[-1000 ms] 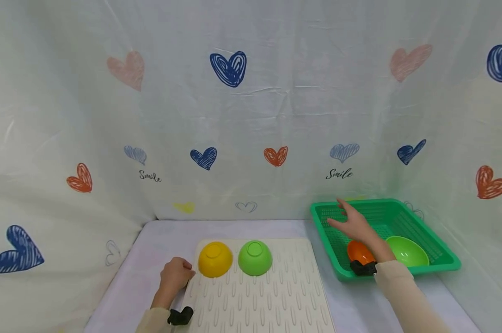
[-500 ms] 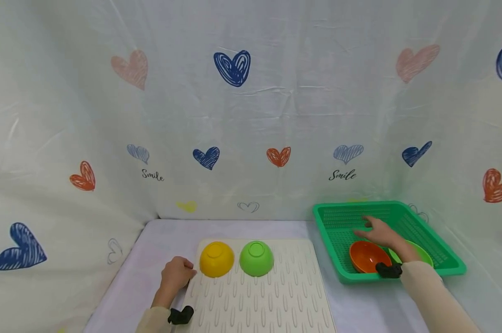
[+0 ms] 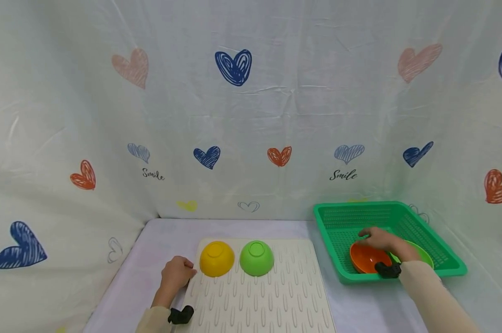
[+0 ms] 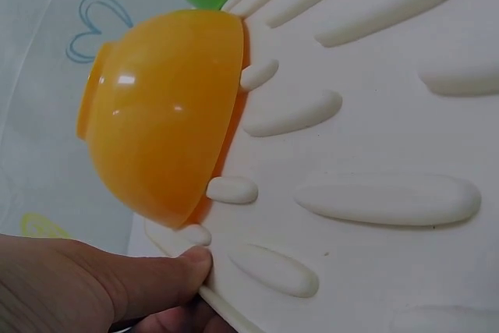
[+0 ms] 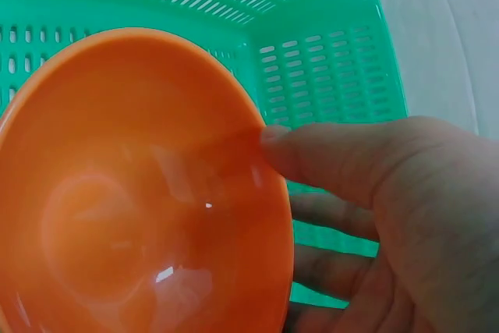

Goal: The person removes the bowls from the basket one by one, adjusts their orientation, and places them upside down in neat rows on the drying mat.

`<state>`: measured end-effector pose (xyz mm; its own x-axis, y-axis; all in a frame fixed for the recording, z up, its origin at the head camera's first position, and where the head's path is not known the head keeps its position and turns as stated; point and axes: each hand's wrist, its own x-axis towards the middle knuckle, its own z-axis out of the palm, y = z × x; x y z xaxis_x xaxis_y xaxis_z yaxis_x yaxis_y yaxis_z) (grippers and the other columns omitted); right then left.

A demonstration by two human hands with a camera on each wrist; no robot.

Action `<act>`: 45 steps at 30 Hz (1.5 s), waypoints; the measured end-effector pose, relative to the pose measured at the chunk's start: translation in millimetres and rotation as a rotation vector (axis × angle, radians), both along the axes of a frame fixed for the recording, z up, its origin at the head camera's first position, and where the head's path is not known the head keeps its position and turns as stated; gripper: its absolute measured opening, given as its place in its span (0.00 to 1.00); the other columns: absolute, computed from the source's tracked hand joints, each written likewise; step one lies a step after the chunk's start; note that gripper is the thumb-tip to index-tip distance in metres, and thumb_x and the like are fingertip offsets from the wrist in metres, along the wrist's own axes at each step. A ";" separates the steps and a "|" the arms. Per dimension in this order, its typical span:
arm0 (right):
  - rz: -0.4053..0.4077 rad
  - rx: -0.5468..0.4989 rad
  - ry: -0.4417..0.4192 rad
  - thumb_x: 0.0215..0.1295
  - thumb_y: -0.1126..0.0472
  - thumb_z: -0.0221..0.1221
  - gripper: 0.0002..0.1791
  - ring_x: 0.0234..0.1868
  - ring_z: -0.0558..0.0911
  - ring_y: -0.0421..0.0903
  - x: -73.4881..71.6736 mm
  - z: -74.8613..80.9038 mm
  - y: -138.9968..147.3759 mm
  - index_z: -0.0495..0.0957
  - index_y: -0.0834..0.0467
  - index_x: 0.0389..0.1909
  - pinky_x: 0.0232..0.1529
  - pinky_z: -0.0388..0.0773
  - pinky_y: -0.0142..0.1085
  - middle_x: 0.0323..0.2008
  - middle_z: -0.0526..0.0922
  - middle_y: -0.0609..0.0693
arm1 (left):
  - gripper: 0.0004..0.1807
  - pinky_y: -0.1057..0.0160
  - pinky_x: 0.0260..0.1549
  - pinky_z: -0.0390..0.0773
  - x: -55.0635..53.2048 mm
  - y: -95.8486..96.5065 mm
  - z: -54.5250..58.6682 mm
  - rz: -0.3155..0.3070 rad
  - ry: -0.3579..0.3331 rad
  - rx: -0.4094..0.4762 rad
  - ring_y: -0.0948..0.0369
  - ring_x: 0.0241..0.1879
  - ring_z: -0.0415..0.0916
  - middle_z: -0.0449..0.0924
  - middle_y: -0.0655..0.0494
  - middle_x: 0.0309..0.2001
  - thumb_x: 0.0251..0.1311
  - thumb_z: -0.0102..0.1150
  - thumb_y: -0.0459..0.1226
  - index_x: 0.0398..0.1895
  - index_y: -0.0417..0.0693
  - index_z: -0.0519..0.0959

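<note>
In the head view my left hand (image 3: 176, 276) holds the left edge of a white ridged mat (image 3: 292, 296). The left wrist view shows its thumb on top of the mat and curled fingers beneath. Upside down beside that hand sits a yellow bowl (image 4: 164, 115), with a green bowl (image 3: 256, 257) to its right. My right hand (image 3: 380, 239) reaches into a green basket (image 3: 450, 266) and pinches the rim of an orange bowl (image 5: 125, 146). Its thumb lies over the inside of the rim, with the other fingers outside. A light green bowl (image 3: 423, 254) is partly hidden behind the right wrist.
The mat lies on a table with a pale cloth (image 3: 168, 236). A white curtain (image 3: 251, 115) with printed hearts hangs behind and at both sides. The basket stands right of the mat, near the curtain.
My right hand has moved right and down within the basket and come to the orange bowl's rim. My left hand stays at the mat's edge. The view has shifted slightly.
</note>
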<state>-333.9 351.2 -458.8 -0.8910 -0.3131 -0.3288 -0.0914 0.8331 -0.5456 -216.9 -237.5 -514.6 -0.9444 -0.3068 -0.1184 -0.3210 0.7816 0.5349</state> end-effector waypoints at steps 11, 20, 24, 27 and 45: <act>-0.007 -0.077 -0.049 0.68 0.63 0.55 0.14 0.42 0.80 0.51 1.2 1.5 -2.7 0.79 0.68 0.47 0.42 0.79 0.45 0.43 0.82 0.59 | 0.08 0.50 0.33 0.78 0.0 2.5 3.0 0.010 -0.014 0.002 0.54 0.29 0.76 0.81 0.50 0.28 0.52 0.69 0.35 0.31 0.39 0.82; -0.061 -0.098 -0.063 0.67 0.72 0.49 0.12 0.30 0.80 0.49 5.5 -0.9 -9.6 0.78 0.67 0.46 0.28 0.81 0.42 0.37 0.82 0.56 | 0.07 0.50 0.33 0.76 3.0 -1.8 -2.7 -0.015 -0.032 0.011 0.56 0.28 0.75 0.80 0.53 0.26 0.51 0.69 0.36 0.29 0.41 0.83; -0.125 -0.147 -0.103 0.66 0.73 0.47 0.15 0.30 0.83 0.50 10.1 0.9 -13.1 0.73 0.71 0.52 0.28 0.84 0.43 0.39 0.80 0.59 | 0.07 0.50 0.35 0.75 1.9 -4.4 -5.9 -0.009 -0.060 0.018 0.55 0.29 0.76 0.80 0.53 0.27 0.51 0.69 0.37 0.29 0.42 0.83; -0.146 -0.199 -0.093 0.65 0.73 0.47 0.16 0.29 0.84 0.51 14.8 6.8 -12.8 0.70 0.75 0.52 0.29 0.84 0.45 0.38 0.80 0.61 | 0.07 0.50 0.35 0.76 -0.9 -5.4 -6.3 -0.010 -0.043 0.020 0.54 0.29 0.76 0.80 0.52 0.27 0.52 0.68 0.37 0.30 0.41 0.83; -0.157 -0.485 0.031 0.71 0.63 0.49 0.22 0.37 0.86 0.55 31.2 43.6 -24.5 0.63 0.72 0.60 0.40 0.84 0.50 0.53 0.75 0.72 | 0.09 0.47 0.35 0.76 1.3 -5.1 -6.3 -0.056 0.046 -0.014 0.58 0.26 0.77 0.83 0.56 0.26 0.52 0.67 0.37 0.33 0.41 0.84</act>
